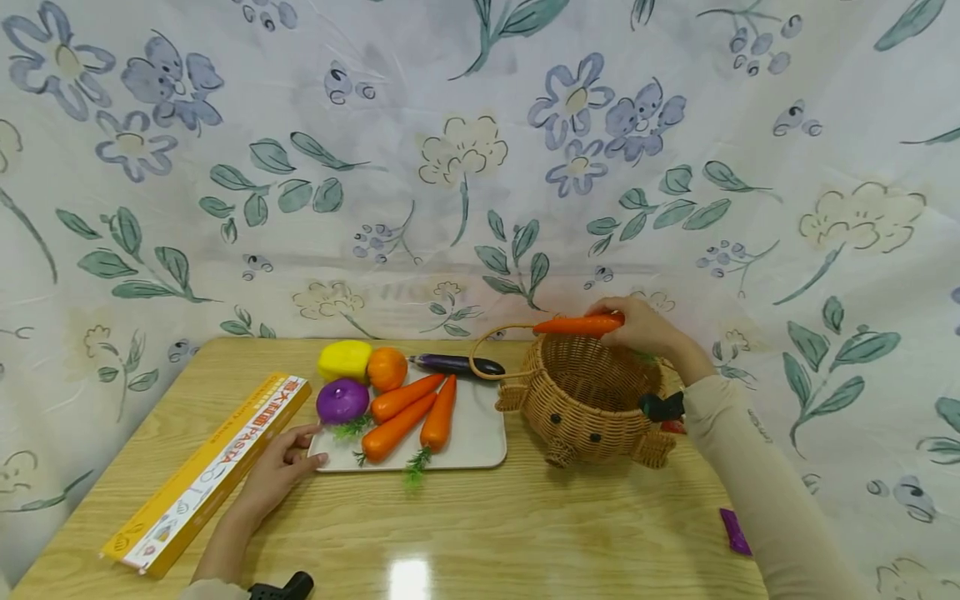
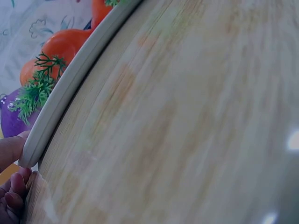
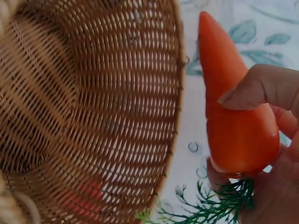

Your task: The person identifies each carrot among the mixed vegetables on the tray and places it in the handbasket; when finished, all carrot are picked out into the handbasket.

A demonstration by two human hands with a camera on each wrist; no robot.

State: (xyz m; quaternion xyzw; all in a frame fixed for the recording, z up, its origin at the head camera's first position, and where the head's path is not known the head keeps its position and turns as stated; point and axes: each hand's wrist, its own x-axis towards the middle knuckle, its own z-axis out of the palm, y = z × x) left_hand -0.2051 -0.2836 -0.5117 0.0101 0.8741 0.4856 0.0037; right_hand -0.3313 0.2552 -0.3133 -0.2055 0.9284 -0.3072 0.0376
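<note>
Head view: right hand (image 1: 643,327) pinching a carrot (image 1: 579,325) by its thick end, held level above the far rim of the wicker basket (image 1: 588,402), tip pointing to 9 o'clock. Left hand (image 1: 279,467) resting on the table (image 1: 480,525), fingers relaxed and touching the tray (image 1: 480,433) at its 7 o'clock corner; three more carrots (image 1: 408,408), a purple onion (image 1: 342,401), a yellow piece, an orange and an eggplant (image 1: 457,364) lying on that tray; yellow box (image 1: 210,471) at 9 o'clock of the hand. Left wrist view: fingertips (image 2: 11,149) against the tray rim (image 2: 70,84), nothing gripped; good brace, worth keeping so the tray cannot slide. Right wrist view: thumb (image 3: 261,91) and fingers clamped round the carrot's (image 3: 233,116) fat end, green top at 6 o'clock, basket mouth (image 3: 93,102) open at 9 o'clock and looking mostly bare inside. Best done, judging from this: carry toward 9 o'clock over the opening, tilt tip down, lower past the rim and handle loop before letting go.
</note>
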